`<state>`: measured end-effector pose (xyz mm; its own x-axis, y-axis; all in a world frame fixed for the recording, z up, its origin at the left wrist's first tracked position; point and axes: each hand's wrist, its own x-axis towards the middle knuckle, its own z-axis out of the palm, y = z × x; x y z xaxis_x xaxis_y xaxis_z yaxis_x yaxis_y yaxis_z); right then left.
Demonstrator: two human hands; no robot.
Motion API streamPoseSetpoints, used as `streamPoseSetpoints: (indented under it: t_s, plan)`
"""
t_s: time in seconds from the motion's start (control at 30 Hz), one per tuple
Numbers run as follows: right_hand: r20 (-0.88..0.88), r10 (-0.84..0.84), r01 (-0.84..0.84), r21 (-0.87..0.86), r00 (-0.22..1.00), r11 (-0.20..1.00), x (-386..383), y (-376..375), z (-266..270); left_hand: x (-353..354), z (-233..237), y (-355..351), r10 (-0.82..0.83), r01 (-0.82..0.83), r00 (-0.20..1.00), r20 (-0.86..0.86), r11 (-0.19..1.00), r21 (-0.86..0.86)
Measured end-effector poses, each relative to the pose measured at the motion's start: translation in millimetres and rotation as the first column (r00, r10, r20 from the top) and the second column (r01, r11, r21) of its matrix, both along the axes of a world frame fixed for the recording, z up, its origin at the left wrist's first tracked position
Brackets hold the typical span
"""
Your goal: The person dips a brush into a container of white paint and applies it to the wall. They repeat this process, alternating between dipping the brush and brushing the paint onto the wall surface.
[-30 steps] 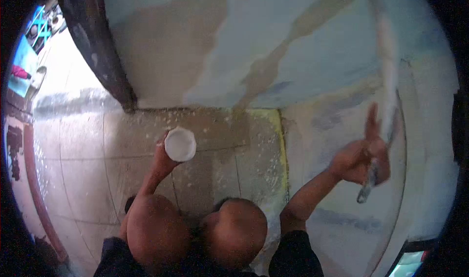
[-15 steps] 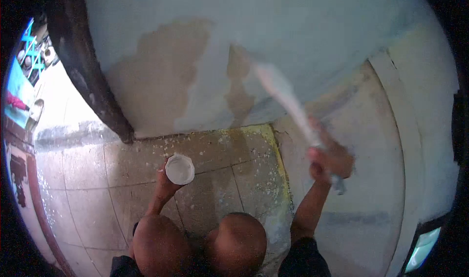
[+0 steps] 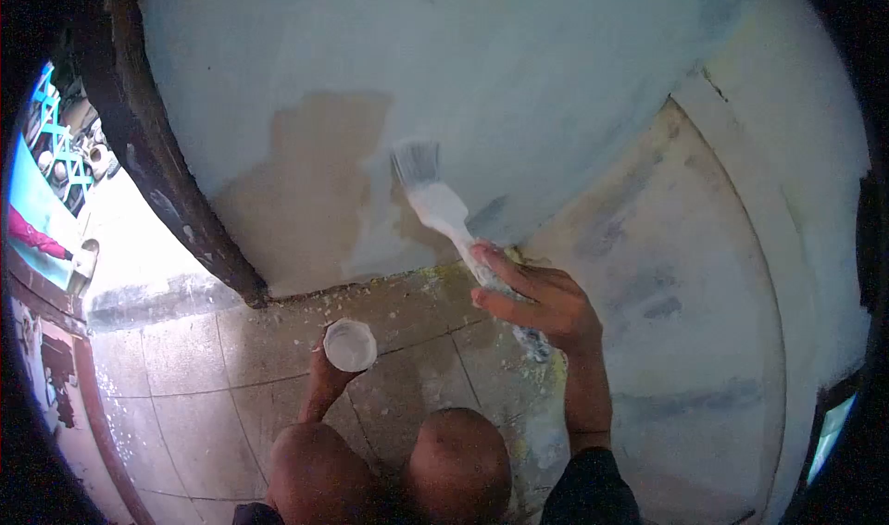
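Note:
My left hand (image 3: 326,377) is wrapped round a white cup (image 3: 350,345) low over the floor; a pale, paint-like content shows inside. In my right hand (image 3: 546,303) is a paintbrush (image 3: 443,208), its handle between thumb and fingers and smeared with paint. The bristles point up and left, at the wall (image 3: 519,71), which is coated pale blue-white. Bare brown patches (image 3: 319,155) show on the wall left of the bristles. Whether the bristle tips touch the surface is hard to tell.
Dark wooden door frame (image 3: 176,182) edges the wall on the left, with a bright opening beyond. Paint-spotted floor tiles (image 3: 269,377) lie below. My knees (image 3: 458,460) are bent close under the cup. An adjoining wall (image 3: 685,340) with grey smudges stands at right.
My right hand and the brush have swung left, and the bristles now sit near the brown patches. The left hand with the cup shifts slightly in view.

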<state>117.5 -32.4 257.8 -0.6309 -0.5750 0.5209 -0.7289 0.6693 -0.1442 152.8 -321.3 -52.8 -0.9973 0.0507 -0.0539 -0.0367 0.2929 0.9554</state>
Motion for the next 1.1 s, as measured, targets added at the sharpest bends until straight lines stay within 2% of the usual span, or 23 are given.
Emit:
streamPoseSetpoints:
  t_s: [0.03,0.07,0.13,0.2,0.27,0.3,0.37,0.43,0.47,0.5,0.53,0.6,0.63,0.7,0.73,0.8,0.83,0.87,0.9,0.97,1.0,1.07,1.1]
  plan:
    - [-0.039,0.110,-0.108,0.035,0.993,0.993,2.0,4.0,-0.3,2.1,-1.7,1.2,-0.004,0.005,0.999,-0.039,0.999,0.040]
    - [-0.045,0.109,-0.108,0.024,0.993,0.994,6.4,10.1,4.3,0.3,-0.6,0.8,-0.005,0.012,0.996,-0.086,0.997,0.081]
    - [0.096,0.039,-0.032,-0.076,0.995,0.997,19.2,26.2,22.3,-3.6,-2.9,4.2,-0.019,0.031,0.994,-0.112,0.994,0.100]
    - [0.006,-0.064,0.064,-0.131,0.998,0.989,20.6,40.0,45.9,-2.4,-0.6,13.9,-0.029,0.047,0.991,-0.129,0.990,0.136]
    - [-0.158,-0.114,0.083,-0.188,0.981,0.979,10.3,48.4,67.0,4.0,10.2,11.6,0.018,-0.019,1.000,-0.016,0.995,-0.094]
    - [-0.191,-0.145,0.108,-0.192,0.971,0.975,3.3,48.2,74.5,3.8,8.9,10.9,0.024,-0.025,1.000,-0.015,0.995,-0.097]
    - [-0.105,-0.256,0.237,-0.159,0.961,0.958,-7.9,35.6,81.6,1.3,6.2,8.7,-0.021,0.021,0.996,-0.092,1.000,0.001]
    - [0.102,-0.394,0.398,-0.026,0.913,0.917,-12.4,14.7,81.1,6.5,11.6,7.7,0.011,-0.004,0.994,-0.104,0.998,0.064]
    - [0.109,-0.355,0.352,0.043,0.929,0.935,-15.2,10.0,71.5,5.8,14.6,7.0,0.039,-0.023,0.992,-0.118,0.991,0.128]
    - [-0.043,-0.188,0.191,0.097,0.981,0.977,-17.7,9.0,50.0,5.6,10.8,2.9,0.043,-0.028,0.992,-0.121,0.991,0.129]
    - [-0.201,-0.016,0.049,0.160,0.979,0.986,-15.0,6.4,33.4,5.7,4.0,-1.6,0.039,-0.035,0.996,-0.086,0.998,0.050]
    - [-0.250,0.108,-0.024,0.319,0.962,0.948,0.8,-2.9,18.3,8.2,11.8,0.1,0.031,-0.032,0.999,-0.043,0.999,-0.021]
    - [-0.247,0.094,-0.010,0.319,0.964,0.948,1.5,1.2,12.2,9.2,28.1,-1.7,0.011,-0.011,1.000,-0.004,1.000,-0.028]
    - [0.010,0.273,-0.264,0.290,0.962,0.920,-2.0,10.6,0.4,9.0,32.0,1.5,-0.027,0.029,0.999,0.032,0.999,-0.046]
    - [0.007,0.266,-0.257,0.282,0.964,0.924,-2.5,13.1,3.2,9.8,20.9,3.5,-0.030,0.030,0.999,-0.021,0.999,-0.014]
    - [-0.110,0.257,-0.243,0.130,0.960,0.961,2.0,18.1,20.2,10.9,17.6,1.3,-0.028,0.029,0.997,-0.066,1.000,0.011]
    - [0.033,0.019,-0.021,0.049,0.999,0.999,11.7,18.0,37.4,11.2,22.2,1.8,-0.035,0.035,0.999,-0.025,0.999,0.001]
    - [0.192,-0.213,0.216,0.007,0.958,0.976,20.0,19.5,50.2,12.1,26.7,2.8,-0.045,0.045,0.999,0.017,0.999,-0.007]
    - [0.146,-0.276,0.288,-0.070,0.950,0.955,19.5,26.6,57.6,12.8,32.5,3.4,-0.051,0.051,0.998,0.026,0.999,-0.008]
    - [-0.169,-0.223,0.193,-0.176,0.960,0.965,10.6,44.5,63.7,11.8,41.8,2.2,-0.073,0.073,0.997,0.003,0.996,0.041]
    - [-0.242,-0.231,0.188,-0.188,0.942,0.964,6.2,49.9,64.5,10.9,37.1,1.3,-0.068,0.068,0.998,0.003,0.997,0.042]
    - [-0.239,-0.312,0.276,-0.171,0.920,0.946,-3.4,51.1,62.8,8.9,22.7,-0.5,-0.008,0.011,0.999,-0.045,0.998,0.058]
    - [-0.168,-0.383,0.365,-0.128,0.908,0.922,-7.6,46.9,58.9,10.5,22.3,-2.5,-0.005,0.008,0.999,-0.042,0.998,0.060]
